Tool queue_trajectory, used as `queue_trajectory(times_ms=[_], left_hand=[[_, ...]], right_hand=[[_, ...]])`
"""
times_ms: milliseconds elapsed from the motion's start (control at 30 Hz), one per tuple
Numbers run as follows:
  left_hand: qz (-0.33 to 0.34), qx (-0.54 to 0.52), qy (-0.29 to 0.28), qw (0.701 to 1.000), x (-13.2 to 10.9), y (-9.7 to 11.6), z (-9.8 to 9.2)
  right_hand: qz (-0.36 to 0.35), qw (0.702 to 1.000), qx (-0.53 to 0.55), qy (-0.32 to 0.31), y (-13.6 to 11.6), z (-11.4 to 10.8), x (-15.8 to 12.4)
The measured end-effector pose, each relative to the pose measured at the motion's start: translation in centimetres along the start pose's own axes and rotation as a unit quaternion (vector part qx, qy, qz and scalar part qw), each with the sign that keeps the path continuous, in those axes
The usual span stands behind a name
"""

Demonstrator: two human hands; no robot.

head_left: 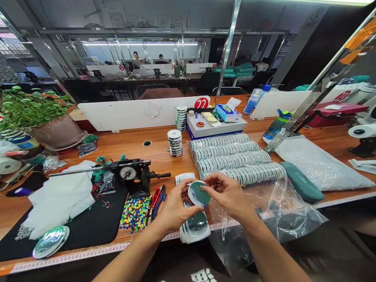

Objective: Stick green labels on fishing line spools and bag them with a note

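In front of me I hold up a small round spool [197, 199] with a green and white label on its face, marked 8.0. My left hand [178, 205] grips it by the left and lower rim. The thumb and fingers of my right hand [227, 194] pinch its upper right edge, the thumb lying over the label. Just below hangs a roll of matching labels [196, 229] at the table's front edge. Whether the label is fully flat under my right thumb is hidden.
A clear bag with rows of spools [235, 156] lies behind my right hand. Left are pliers [160, 201], colourful beads [135, 213], a black winding machine [132, 174] and round labelled discs [51, 242] on a black mat. Spool stacks [175, 143] stand behind; a green case [302, 182] lies right.
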State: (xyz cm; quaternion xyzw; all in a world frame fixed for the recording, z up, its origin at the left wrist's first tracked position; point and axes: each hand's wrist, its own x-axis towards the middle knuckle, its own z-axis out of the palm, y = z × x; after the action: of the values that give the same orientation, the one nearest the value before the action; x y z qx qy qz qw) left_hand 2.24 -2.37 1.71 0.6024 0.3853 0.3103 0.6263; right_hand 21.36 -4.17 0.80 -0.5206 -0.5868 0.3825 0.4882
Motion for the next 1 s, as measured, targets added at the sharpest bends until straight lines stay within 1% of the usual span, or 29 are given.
queue_trajectory(times_ms=[267,433,500,567,600,633,700,733,767,800,833,900,933,1000], left_hand=[[-0.017,0.003,-0.004,1.000,0.0,-0.2,-0.3],[-0.003,0.002,-0.015,1.000,-0.3,0.0,-0.5],[0.008,0.004,-0.017,1.000,-0.4,-0.1,-0.5],[0.025,0.012,-0.012,1.000,-0.5,-0.4,-0.7],[0.032,0.015,-0.006,0.999,-0.6,-0.6,-0.7],[0.035,0.016,-0.001,0.999,-0.7,-0.7,-0.8],[0.029,0.013,0.014,0.999,-1.0,-1.0,-0.9],[0.025,0.010,0.021,0.999,-1.2,-1.0,-0.9],[0.021,0.007,0.024,0.999,-1.5,-1.0,-0.8],[0.020,0.005,0.025,0.999,-1.7,-0.9,-0.8],[0.020,0.005,0.022,1.000,-2.0,-0.8,-0.8],[0.018,0.009,0.011,1.000,-2.5,-0.6,-0.7],[0.012,0.011,0.005,1.000,-2.7,-0.6,-0.7],[-0.011,0.007,-0.008,1.000,-3.3,-0.7,-0.8]], right_hand=[[-0.008,1.000,-0.025,-0.014,-0.2,-0.1,-0.2],[-0.007,0.999,-0.028,-0.018,-0.5,0.0,-0.3],[-0.020,0.999,-0.036,-0.021,-0.7,0.1,-0.5],[-0.063,0.996,-0.067,-0.017,-0.9,0.3,-0.8],[-0.098,0.990,-0.099,-0.002,-1.0,0.5,-0.8],[-0.137,0.980,-0.142,0.025,-1.0,0.6,-0.9],[-0.196,0.948,-0.228,0.100,-1.1,0.8,-0.8],[-0.206,0.936,-0.255,0.130,-1.1,0.9,-0.8],[-0.198,0.933,-0.263,0.143,-1.1,1.0,-0.7],[-0.175,0.942,-0.255,0.133,-1.1,1.2,-0.6],[-0.140,0.956,-0.237,0.100,-1.1,1.4,-0.6],[-0.057,0.980,-0.190,0.008,-1.3,2.0,-0.6],[-0.020,0.985,-0.169,-0.030,-1.4,2.4,-0.6],[0.021,0.987,-0.142,-0.073,-1.7,3.3,-0.7]])
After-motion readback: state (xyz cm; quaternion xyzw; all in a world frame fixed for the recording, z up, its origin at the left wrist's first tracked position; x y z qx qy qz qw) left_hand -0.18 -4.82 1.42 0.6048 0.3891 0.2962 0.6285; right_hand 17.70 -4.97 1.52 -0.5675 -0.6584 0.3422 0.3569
